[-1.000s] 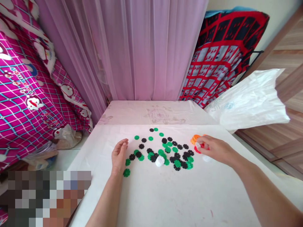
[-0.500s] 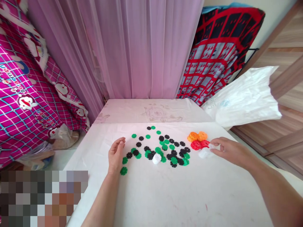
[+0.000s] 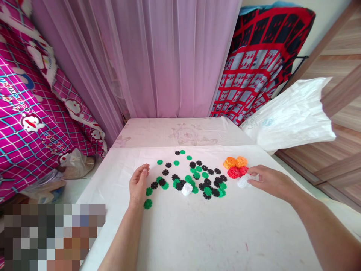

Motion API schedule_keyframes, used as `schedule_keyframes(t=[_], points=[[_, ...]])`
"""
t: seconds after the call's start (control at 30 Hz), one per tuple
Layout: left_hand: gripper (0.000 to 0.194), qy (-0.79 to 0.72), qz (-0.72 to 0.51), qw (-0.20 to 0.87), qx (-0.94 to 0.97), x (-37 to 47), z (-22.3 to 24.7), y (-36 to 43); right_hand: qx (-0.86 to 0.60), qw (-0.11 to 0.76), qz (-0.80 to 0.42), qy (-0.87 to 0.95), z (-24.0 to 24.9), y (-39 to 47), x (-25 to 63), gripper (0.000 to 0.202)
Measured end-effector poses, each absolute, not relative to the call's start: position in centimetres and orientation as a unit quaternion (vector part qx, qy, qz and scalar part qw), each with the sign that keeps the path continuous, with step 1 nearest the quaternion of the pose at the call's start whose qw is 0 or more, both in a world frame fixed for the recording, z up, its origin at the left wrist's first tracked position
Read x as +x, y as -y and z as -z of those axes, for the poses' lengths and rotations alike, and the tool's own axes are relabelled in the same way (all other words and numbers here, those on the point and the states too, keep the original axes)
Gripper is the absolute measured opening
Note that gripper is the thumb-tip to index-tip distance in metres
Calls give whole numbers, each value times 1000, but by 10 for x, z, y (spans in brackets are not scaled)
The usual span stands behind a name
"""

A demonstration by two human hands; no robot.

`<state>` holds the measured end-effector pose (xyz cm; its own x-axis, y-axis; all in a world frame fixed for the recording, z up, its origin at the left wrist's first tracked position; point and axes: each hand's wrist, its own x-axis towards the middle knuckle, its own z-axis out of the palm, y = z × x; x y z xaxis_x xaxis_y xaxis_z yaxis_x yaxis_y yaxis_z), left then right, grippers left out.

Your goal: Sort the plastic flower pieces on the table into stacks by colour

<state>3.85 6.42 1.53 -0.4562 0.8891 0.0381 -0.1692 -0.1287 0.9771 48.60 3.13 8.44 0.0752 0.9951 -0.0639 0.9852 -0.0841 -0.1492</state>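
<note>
My left hand (image 3: 138,184) rests on its side on the table, fingers loosely curled, with nothing visible in it. Just right of its wrist lie green notched discs (image 3: 147,204). My right hand (image 3: 261,178) is at the right, its thumb and fingers pinching white notched discs over a small white pile (image 3: 242,183); the fingers partly hide how many. Beside that hand are piles of red discs (image 3: 234,172) and orange discs (image 3: 230,162). Black discs (image 3: 208,196) and green ones spread across the middle, with a white disc stack (image 3: 187,189) at their near edge.
A white cloth covers the table (image 3: 186,233). A white plastic bag (image 3: 293,116) stands at the far right corner. Purple curtains (image 3: 180,56) hang behind, a pink patterned cloth (image 3: 42,113) at left and a red-black cloth (image 3: 254,64) at right.
My right hand has moved slightly left and down, bringing the white discs in its fingers to the white pile. My left hand has stayed in place.
</note>
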Motion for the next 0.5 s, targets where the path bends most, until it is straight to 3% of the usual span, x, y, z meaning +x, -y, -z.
schedule_keyframes(t=[0.27, 0.5], points=[[34, -532, -669, 394, 339, 38, -16, -64, -736, 45, -79, 671, -93, -26, 482, 40], [34, -532, -665, 390, 350, 38, -14, -65, -685, 114, -68, 716, -97, -21, 445, 25]])
